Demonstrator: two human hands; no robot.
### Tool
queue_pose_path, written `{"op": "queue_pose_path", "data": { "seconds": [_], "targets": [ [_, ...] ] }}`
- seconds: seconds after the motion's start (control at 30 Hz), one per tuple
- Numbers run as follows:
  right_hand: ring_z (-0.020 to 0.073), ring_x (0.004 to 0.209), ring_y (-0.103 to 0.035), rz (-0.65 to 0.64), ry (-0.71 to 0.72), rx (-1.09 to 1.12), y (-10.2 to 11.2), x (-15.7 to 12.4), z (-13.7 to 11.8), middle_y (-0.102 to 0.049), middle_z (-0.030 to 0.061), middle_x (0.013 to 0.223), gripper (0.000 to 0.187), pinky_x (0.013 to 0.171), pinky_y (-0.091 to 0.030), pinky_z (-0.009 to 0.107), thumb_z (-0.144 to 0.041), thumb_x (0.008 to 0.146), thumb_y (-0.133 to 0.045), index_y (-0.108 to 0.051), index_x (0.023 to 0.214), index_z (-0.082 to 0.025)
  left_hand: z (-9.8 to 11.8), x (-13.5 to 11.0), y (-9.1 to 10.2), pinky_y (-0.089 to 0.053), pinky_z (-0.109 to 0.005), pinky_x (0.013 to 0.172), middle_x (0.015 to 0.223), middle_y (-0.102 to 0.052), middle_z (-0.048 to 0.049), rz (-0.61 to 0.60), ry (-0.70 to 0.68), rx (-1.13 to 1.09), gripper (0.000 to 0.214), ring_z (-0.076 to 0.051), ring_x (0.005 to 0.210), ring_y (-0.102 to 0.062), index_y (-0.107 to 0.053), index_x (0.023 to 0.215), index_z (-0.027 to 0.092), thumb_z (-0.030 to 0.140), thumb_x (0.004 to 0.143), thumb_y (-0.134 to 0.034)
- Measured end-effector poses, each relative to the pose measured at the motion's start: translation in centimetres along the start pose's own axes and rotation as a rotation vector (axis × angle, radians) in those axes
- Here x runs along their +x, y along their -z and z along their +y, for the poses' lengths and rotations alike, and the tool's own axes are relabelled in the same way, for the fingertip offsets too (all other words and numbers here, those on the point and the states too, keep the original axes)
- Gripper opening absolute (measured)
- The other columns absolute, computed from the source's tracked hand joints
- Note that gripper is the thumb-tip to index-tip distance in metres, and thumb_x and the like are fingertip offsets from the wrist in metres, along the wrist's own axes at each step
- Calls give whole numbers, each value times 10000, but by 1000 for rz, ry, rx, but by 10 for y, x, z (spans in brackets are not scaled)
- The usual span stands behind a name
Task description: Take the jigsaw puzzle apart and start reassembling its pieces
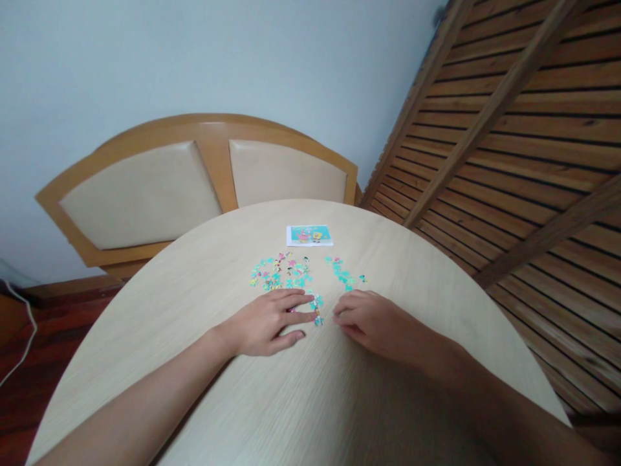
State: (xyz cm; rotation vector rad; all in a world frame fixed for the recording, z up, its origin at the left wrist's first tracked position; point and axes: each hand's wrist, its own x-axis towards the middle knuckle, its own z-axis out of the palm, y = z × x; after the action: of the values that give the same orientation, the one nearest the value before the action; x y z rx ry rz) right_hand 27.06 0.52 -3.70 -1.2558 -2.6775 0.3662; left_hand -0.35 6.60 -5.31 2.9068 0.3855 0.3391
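Observation:
My left hand (276,320) lies palm down on the table with its fingers spread, the fingertips touching small jigsaw puzzle pieces (317,301). To its right, my right hand (361,317) rests with its fingers curled and drawn together; whether a piece is between them is hidden. Beyond my left hand spreads a pile of loose puzzle pieces (274,275) in turquoise, yellow and pink. A narrower strip of mostly turquoise pieces (342,273) lies just beyond my right hand. Farther back is a picture card (310,235) with a pink and a yellow cartoon figure on turquoise.
The round pale wood table (208,401) carries everything. Behind it stands a wooden headboard (212,139) with cream padded panels, against a pale wall (218,58). A slatted wooden panel (524,129) rises at the right. A white cable (26,327) hangs at far left.

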Motion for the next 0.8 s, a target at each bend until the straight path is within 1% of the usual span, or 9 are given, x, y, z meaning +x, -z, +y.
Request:
{"op": "queue_pose_path", "data": {
  "seconds": [0.1,0.17,0.23,0.3,0.37,0.4,0.53,0.63,0.8],
  "targets": [
    [195,944,-672,-45,51,175,4,0,-1,-748,41,1000,207,905,-477,336,-108,880,-601,-767,929,-222,-1,0,-1,-403,-492,1149,1511,-484,-103,4,-4,-5,424,-293,1377,-477,-566,1397,258,377,992,-523],
    [193,952,-668,-44,36,246,4,2,-1,-745,40,988,183,912,-466,327,-120,859,-644,-758,970,-210,-1,-1,-1,-404,-496,1147,1511,-483,-105,7,-2,-7,427,-297,1376,-476,-562,1400,259,373,991,-524],
    [210,949,-660,-14,-57,255,4,3,-3,-740,39,980,166,906,-458,348,-169,817,-717,-740,979,-196,-1,-1,-1,-405,-499,1146,1511,-483,-105,9,0,-10,428,-298,1373,-480,-560,1401,259,370,989,-529],
    [237,939,-646,25,-171,226,2,3,-5,-727,44,971,228,888,-454,378,-274,761,-796,-721,957,-186,-1,-1,-1,-403,-502,1146,1514,-480,-104,6,2,-9,428,-299,1374,-478,-561,1399,260,371,987,-532],
    [255,949,-630,42,-234,213,1,3,-9,-713,51,970,305,882,-449,396,-362,720,-838,-706,926,-180,-1,-1,0,-402,-501,1147,1515,-478,-103,-7,8,1,428,-299,1380,-470,-563,1398,259,374,988,-530],
    [255,959,-623,40,-247,222,1,3,-11,-706,53,974,309,883,-447,396,-366,716,-842,-701,916,-177,0,-1,0,-401,-499,1147,1516,-477,-104,-15,12,7,428,-299,1385,-464,-563,1399,259,377,989,-527],
    [214,960,-613,32,-291,332,-2,3,-19,-677,45,981,175,876,-450,349,-218,758,-802,-691,884,-170,0,-1,-1,-394,-500,1150,1529,-460,-102,-41,17,26,436,-298,1399,-446,-552,1412,266,389,994,-515],
    [204,979,-600,45,-317,392,-6,2,-20,-651,46,1016,171,887,-451,337,-176,758,-797,-686,887,-165,0,-1,-1,-395,-506,1148,1536,-452,-99,-35,18,26,440,-300,1398,-447,-547,1416,271,389,993,-517],
    [206,1046,-581,83,-235,463,-15,4,-18,-636,38,1062,188,941,-434,344,-183,764,-803,-678,904,-176,1,0,0,-400,-502,1144,1524,-468,-96,-13,16,12,440,-298,1378,-471,-552,1409,273,382,983,-536]
  ]
}}
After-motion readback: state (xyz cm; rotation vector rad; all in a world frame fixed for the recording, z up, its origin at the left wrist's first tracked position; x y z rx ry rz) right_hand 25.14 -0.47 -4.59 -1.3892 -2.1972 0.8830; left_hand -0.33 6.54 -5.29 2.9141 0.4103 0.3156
